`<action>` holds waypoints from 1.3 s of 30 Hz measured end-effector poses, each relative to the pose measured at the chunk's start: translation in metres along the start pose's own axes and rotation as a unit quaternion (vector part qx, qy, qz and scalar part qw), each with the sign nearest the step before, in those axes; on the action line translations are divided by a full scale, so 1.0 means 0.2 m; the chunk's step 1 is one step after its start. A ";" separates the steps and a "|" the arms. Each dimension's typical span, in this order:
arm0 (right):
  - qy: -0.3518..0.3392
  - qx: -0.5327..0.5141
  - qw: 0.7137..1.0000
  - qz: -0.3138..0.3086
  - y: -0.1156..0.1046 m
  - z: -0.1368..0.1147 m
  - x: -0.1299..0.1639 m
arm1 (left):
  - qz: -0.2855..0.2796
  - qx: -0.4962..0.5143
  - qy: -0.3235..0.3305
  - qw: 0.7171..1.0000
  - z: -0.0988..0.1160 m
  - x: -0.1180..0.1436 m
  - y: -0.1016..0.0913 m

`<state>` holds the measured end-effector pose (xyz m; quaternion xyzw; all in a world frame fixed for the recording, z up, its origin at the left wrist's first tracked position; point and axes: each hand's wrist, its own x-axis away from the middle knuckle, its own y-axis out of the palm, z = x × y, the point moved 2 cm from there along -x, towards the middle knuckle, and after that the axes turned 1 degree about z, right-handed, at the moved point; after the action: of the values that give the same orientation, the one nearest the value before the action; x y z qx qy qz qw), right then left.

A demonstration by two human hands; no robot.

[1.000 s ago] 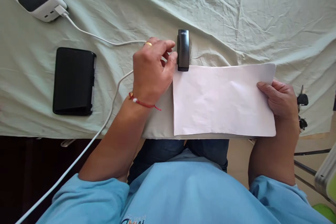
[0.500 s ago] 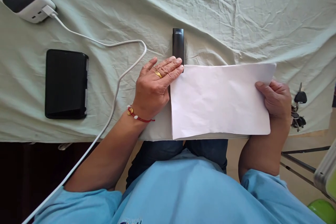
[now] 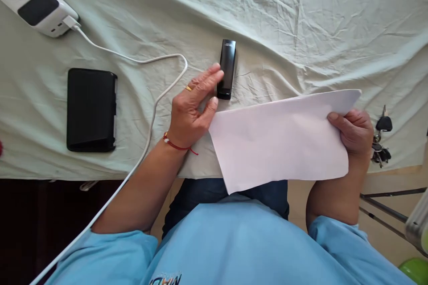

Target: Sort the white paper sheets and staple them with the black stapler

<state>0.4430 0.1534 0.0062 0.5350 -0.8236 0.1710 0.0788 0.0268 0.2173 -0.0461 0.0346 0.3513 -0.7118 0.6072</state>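
Note:
My right hand grips the right end of white paper sheets, its thumb on top. The paper slants, its left end lower and hanging past the table's front edge. My left hand is open, fingers stretched toward a black stapler on the cloth. Its fingertips overlap the stapler's left side; whether they touch it I cannot tell. The left thumb is close to the paper's upper left corner. The stapler's near end now shows, apart from the paper.
A black tablet-like device lies at the left. A white cable runs from a white power strip across the cloth to the front edge. Keys lie beyond my right hand. The cloth is wrinkled.
The paper's left end has come away from the stapler and swung down toward my body. My left hand has come off the stapler's top and shifted left. The stapler has turned slightly.

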 end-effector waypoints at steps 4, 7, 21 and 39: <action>-0.071 -0.019 0.995 0.061 -0.02 0.02 -0.03 | 0.067 0.060 -0.073 0.993 0.01 0.01 -0.01; -0.118 -0.040 0.987 0.104 0.00 0.02 -0.06 | 0.098 0.161 -0.101 0.977 0.02 0.02 0.00; -0.176 -0.099 0.978 0.045 0.14 0.06 -0.12 | 0.042 0.164 -0.227 0.959 0.09 -0.02 -0.05; -0.209 -0.086 0.967 0.120 0.12 0.08 -0.21 | 0.005 0.170 -0.201 0.965 0.09 -0.09 -0.03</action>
<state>0.4395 0.1933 -0.0269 0.4471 -0.8917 -0.0082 -0.0706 0.0325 0.2224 -0.0218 -0.0046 0.0957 -0.7507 0.6537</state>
